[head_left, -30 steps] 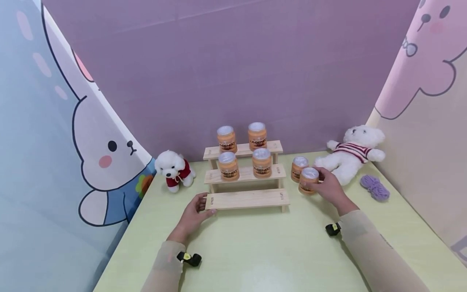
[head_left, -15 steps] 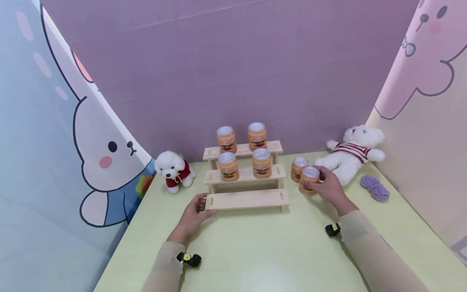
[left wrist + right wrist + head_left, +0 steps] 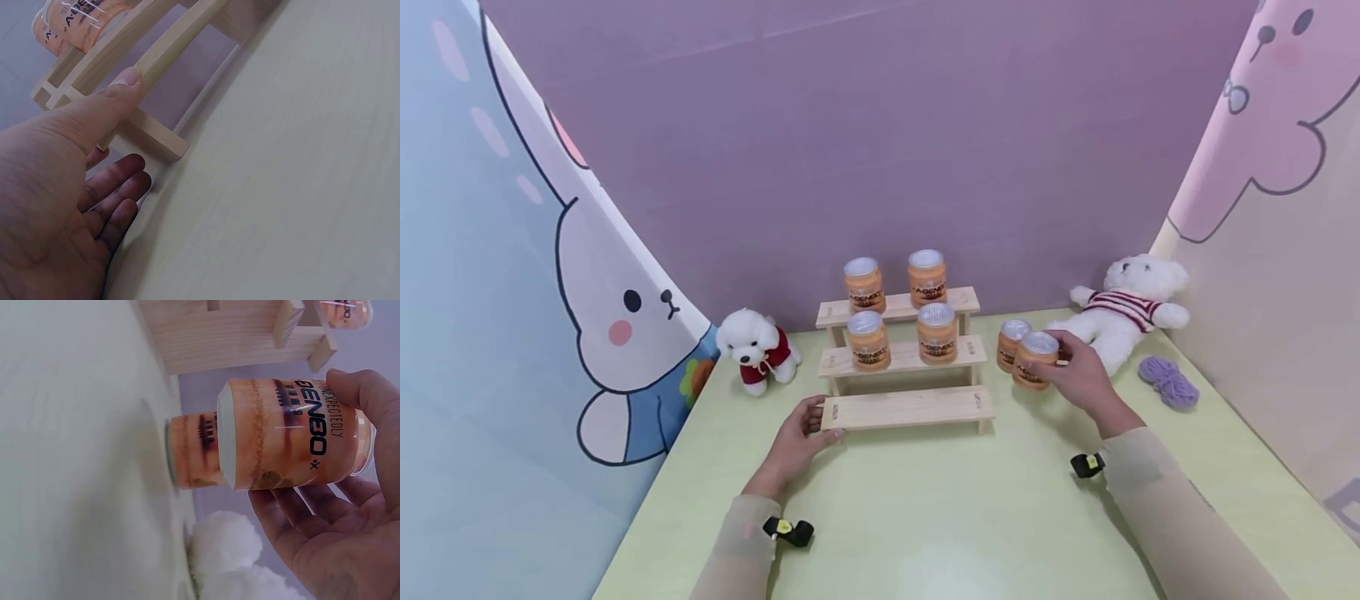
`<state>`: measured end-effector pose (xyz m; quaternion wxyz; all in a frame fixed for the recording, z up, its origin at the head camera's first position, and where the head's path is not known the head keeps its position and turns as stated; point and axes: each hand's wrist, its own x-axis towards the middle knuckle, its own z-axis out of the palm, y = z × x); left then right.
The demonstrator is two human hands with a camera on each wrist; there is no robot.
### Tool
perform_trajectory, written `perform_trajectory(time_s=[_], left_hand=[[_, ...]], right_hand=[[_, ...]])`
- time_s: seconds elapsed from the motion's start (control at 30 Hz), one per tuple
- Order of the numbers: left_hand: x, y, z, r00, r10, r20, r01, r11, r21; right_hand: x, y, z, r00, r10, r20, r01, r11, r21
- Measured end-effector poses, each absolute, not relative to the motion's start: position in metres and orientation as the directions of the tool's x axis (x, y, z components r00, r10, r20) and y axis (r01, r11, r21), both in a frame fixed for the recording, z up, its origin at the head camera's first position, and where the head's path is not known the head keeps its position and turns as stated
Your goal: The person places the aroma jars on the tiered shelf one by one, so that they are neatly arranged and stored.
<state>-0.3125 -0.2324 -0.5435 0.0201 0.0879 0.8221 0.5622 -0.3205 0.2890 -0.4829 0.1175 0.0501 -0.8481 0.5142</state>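
Fingers [image 3: 294, 515] round orange jar [image 3: 1034, 360], pale green table [image 3: 925, 517], purple back wall [image 3: 880, 150]

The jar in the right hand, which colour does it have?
The jar is orange with dark lettering; the right wrist view shows it best.

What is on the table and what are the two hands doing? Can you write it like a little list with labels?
Right hand: right hand holds an orange jar, lifted just off the table
Left hand: left hand rests on the left end of the wooden step shelf, thumb on its lowest step
Jars on shelf: four, two on the top step, two on the middle step
Lowest step: bare
Jar on table: one more jar right of the shelf
Toys: white dog toy on the left, white bear toy on the right
Extra: purple yarn by the bear
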Motion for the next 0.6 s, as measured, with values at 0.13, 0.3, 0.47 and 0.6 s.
perform_trajectory(time_s=[0.13, 0.3, 0.47, 0.6], left_hand=[[-0.312, -0.232, -0.543, -0.983, 0.169, 0.066, 0.123, 0.353, 0.928], [-0.311, -0.231, -0.542, -0.983, 0.168, 0.069, 0.125, 0.348, 0.929], [-0.31, -0.23, -0.542, -0.983, 0.165, 0.078, 0.133, 0.356, 0.925], [-0.31, -0.23, -0.542, -0.983, 0.164, 0.082, 0.137, 0.358, 0.924]], right_hand=[[-0.318, 0.287, -0.477, -0.959, 0.027, 0.281, -0.24, 0.447, -0.862], [-0.314, 0.285, -0.468, -0.953, 0.018, 0.301, -0.263, 0.437, -0.86], [-0.306, 0.279, -0.454, -0.941, 0.011, 0.337, -0.3, 0.427, -0.853], [-0.297, 0.271, -0.441, -0.936, 0.002, 0.353, -0.319, 0.423, -0.848]])
